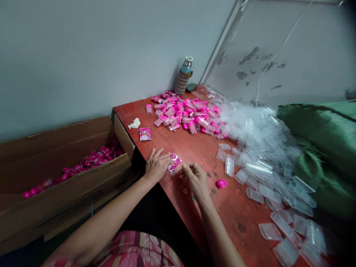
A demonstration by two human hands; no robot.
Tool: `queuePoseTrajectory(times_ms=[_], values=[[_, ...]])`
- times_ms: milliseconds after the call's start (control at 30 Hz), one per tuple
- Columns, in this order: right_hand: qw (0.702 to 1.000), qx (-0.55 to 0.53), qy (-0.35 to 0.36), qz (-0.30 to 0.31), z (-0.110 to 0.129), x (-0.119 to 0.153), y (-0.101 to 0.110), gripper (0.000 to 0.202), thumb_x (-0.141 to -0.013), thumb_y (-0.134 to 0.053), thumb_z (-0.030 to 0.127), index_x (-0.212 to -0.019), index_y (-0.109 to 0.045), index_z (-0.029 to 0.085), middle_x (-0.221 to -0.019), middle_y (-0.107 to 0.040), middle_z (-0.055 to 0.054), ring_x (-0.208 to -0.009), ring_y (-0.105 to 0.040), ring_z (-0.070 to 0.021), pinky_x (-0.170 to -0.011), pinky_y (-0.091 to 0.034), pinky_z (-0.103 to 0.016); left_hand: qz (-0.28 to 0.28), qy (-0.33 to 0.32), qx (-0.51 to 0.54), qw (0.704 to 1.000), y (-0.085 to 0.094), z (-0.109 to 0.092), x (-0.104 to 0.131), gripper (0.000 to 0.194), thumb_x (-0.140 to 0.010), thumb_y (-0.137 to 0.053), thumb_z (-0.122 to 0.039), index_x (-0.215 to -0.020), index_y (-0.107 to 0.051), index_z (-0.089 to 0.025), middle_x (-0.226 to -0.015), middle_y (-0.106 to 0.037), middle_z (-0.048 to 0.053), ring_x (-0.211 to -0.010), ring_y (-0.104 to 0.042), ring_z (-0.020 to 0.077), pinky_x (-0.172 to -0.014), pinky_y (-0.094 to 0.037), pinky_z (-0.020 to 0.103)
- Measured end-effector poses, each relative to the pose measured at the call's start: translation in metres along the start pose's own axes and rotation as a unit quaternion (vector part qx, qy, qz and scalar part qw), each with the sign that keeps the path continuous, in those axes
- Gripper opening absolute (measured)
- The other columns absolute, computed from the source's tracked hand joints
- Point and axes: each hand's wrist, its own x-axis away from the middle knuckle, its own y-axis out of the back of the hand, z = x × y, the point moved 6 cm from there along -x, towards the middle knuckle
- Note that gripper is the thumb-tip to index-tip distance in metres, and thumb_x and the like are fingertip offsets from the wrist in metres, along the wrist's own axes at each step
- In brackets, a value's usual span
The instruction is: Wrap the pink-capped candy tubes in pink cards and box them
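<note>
My left hand (158,165) lies flat at the table's near edge, fingers apart, its fingertips over the left edge of a pink printed packet (174,162). Just right of that packet is my right hand (196,179), thumb and fingers pinched together. Whatever is in that pinch is too small and blurred to name. A loose pink cap (221,183) rests on the table to the right of this hand. Another pink printed packet (145,134) lies farther back on the left, near a crumpled white scrap (134,123).
Small clear containers with pink caps and pink beads (191,115) are heaped at the table's back. Clear plastic containers (261,167) cover the right side beside a green sack (325,155). A bottle (183,76) stands by the wall. A cardboard box (83,185) at left holds pink packets.
</note>
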Motion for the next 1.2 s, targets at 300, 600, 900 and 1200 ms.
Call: queuePoseTrajectory(times_ms=[300, 600, 900, 1200], values=[[0.999, 0.017, -0.027, -0.007, -0.011, 0.009, 0.009, 0.023, -0.074, -0.059, 0.040, -0.070, -0.053, 0.018, -0.056, -0.057, 0.001, -0.048, -0.052, -0.0118, -0.045, -0.039, -0.022, -0.144, 0.095, -0.144, 0.974, 0.088, 0.052, -0.017, 0.037, -0.083, -0.044, -0.035, -0.116, -0.055, -0.022, -0.120, -0.055, 0.009, -0.115, -0.040, 0.0274, -0.096, -0.026, 0.043], [0.996, 0.023, -0.074, 0.035, -0.009, 0.013, -0.014, 0.030, -0.071, -0.059, 0.047, -0.067, -0.054, 0.017, -0.057, -0.058, -0.001, -0.046, -0.048, -0.0109, -0.040, -0.033, -0.020, -0.072, 0.216, -0.282, 0.932, 0.095, 0.114, -0.071, 0.049, -0.085, -0.032, -0.042, -0.129, -0.038, -0.020, -0.135, -0.038, 0.010, -0.124, -0.026, 0.0313, -0.099, -0.012, 0.055], [0.996, 0.018, -0.079, 0.028, -0.012, 0.011, -0.009, 0.029, -0.070, -0.059, 0.045, -0.066, -0.055, 0.017, -0.058, -0.059, -0.002, -0.048, -0.048, -0.0107, -0.044, -0.037, -0.020, -0.044, 0.274, -0.248, 0.928, 0.096, 0.169, -0.083, 0.036, -0.081, -0.043, -0.043, -0.102, -0.063, -0.022, -0.111, -0.060, 0.010, -0.101, -0.052, 0.0260, -0.089, -0.034, 0.040], [0.997, 0.039, -0.062, 0.003, -0.037, 0.015, 0.005, 0.029, -0.074, -0.056, 0.045, -0.074, -0.054, 0.017, -0.058, -0.058, 0.000, -0.047, -0.050, -0.0104, -0.040, -0.038, -0.019, -0.132, 0.043, -0.020, 0.990, 0.097, 0.048, -0.035, 0.042, -0.081, -0.049, -0.036, -0.118, -0.048, -0.017, -0.119, -0.055, 0.010, -0.111, -0.047, 0.0210, -0.094, -0.035, 0.035]])
